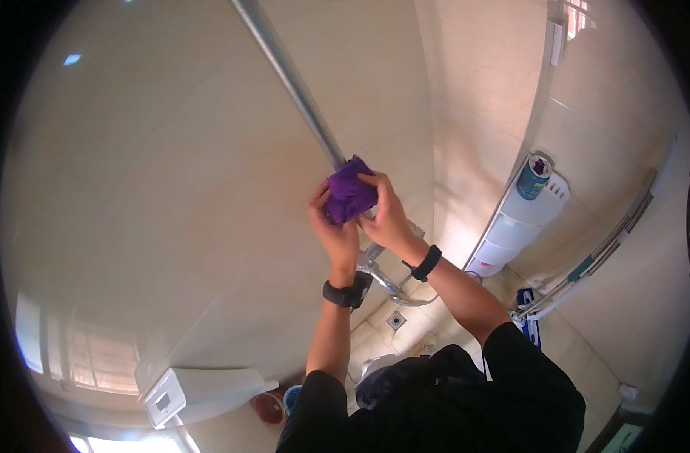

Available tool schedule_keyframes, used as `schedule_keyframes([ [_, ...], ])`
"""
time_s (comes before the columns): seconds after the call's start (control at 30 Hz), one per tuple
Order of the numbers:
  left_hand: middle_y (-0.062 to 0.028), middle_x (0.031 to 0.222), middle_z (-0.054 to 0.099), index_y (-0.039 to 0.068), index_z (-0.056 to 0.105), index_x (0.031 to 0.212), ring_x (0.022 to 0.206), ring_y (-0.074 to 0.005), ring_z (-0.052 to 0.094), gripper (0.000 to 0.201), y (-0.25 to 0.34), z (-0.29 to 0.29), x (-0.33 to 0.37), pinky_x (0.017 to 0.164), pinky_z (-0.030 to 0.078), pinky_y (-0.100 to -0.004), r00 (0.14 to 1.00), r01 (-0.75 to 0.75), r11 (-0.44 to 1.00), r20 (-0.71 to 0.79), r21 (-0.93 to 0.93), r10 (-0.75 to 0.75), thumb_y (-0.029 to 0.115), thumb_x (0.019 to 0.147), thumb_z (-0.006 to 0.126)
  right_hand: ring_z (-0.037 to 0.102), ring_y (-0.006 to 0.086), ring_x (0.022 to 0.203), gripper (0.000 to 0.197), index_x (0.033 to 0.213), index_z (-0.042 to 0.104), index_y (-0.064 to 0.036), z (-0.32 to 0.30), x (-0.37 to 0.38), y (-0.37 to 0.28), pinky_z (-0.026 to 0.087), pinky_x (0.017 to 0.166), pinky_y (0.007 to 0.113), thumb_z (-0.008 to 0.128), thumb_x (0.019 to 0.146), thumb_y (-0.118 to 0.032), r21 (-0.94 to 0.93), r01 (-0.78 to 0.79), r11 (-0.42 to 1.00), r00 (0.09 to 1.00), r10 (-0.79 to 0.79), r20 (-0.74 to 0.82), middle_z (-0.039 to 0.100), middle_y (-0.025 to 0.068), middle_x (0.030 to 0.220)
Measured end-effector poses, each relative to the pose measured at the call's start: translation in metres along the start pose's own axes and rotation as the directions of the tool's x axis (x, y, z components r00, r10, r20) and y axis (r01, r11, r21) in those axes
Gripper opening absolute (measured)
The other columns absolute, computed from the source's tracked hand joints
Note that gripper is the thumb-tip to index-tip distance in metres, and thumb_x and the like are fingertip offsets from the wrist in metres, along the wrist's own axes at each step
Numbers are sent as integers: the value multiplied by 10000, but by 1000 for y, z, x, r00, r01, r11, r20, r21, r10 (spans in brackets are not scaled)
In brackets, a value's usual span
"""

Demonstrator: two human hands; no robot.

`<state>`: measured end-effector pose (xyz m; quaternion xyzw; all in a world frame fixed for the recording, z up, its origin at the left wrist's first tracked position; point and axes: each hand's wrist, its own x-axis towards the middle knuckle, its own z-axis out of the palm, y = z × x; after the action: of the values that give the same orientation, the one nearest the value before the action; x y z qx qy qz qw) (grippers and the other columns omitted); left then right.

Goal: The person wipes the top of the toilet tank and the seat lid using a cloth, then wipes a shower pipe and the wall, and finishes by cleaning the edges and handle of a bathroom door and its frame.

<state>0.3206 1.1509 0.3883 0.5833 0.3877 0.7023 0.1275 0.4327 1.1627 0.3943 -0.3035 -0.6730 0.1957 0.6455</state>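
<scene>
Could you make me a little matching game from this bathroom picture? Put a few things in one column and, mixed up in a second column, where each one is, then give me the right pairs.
Things
1. purple cloth
2. metal pole
3. blue can
4. floor drain

Places
A. standing on top of the white corner shelf
B. set in the tiled floor, below the hands
C. bunched between the left hand and the right hand
D. running up the wall from the hands toward the top of the picture

Pairs: 1-C, 2-D, 3-A, 4-B
</scene>
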Motion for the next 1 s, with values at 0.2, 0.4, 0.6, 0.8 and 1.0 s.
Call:
schedule_keyframes([
  [0.2, -208, 1305, 497, -29, 467, 1100, 1189, -295, 538, 402, -25, -7, -26, 974, 474, -369, 996, 84, 996, 32, 31, -85, -168, 726, 522, 579, 376, 1082, 525, 1198, 466, -20, 0, -23, 24, 494, 893, 396, 655, 710, 28, 86, -126, 988, 991, 121, 57, 529, 196, 1186],
  [0.4, -184, 1255, 557, -10, 475, 1081, 1121, -274, 593, 365, -20, -14, -43, 910, 511, -357, 968, 200, 957, 107, 211, -226, -125, 760, 606, 578, 400, 1067, 518, 1184, 460, -13, 1, -50, 49, 474, 918, 418, 597, 691, 66, 180, -222, 958, 973, 207, 98, 553, 212, 1139],
  [0.6, -180, 1291, 566, -9, 468, 1072, 1134, -248, 586, 322, -37, -17, -66, 930, 494, -335, 974, 156, 928, 105, 337, -202, -129, 798, 587, 603, 379, 1033, 478, 1145, 484, -14, 3, -69, 65, 481, 906, 410, 573, 682, 65, 170, -316, 933, 946, 296, 132, 595, 210, 1093],
  [0.8, -207, 1358, 519, -2, 455, 1112, 1188, -252, 555, 353, 12, -1, -11, 974, 475, -353, 982, 182, 982, 51, -47, -179, -178, 809, 483, 619, 294, 1034, 475, 1156, 508, -14, -6, -1, 28, 492, 909, 383, 597, 692, 33, 283, -187, 941, 982, 169, 87, 617, 171, 1078],
  [1.0, -206, 1405, 472, -35, 469, 1187, 1203, -255, 541, 367, 67, -3, 62, 945, 492, -335, 996, -82, 995, -22, -55, 81, -112, 841, 563, 611, 213, 1008, 494, 1210, 503, -20, -3, 80, -41, 498, 872, 336, 615, 729, -3, 387, -59, 920, 996, 30, 81, 608, 132, 1096],
])
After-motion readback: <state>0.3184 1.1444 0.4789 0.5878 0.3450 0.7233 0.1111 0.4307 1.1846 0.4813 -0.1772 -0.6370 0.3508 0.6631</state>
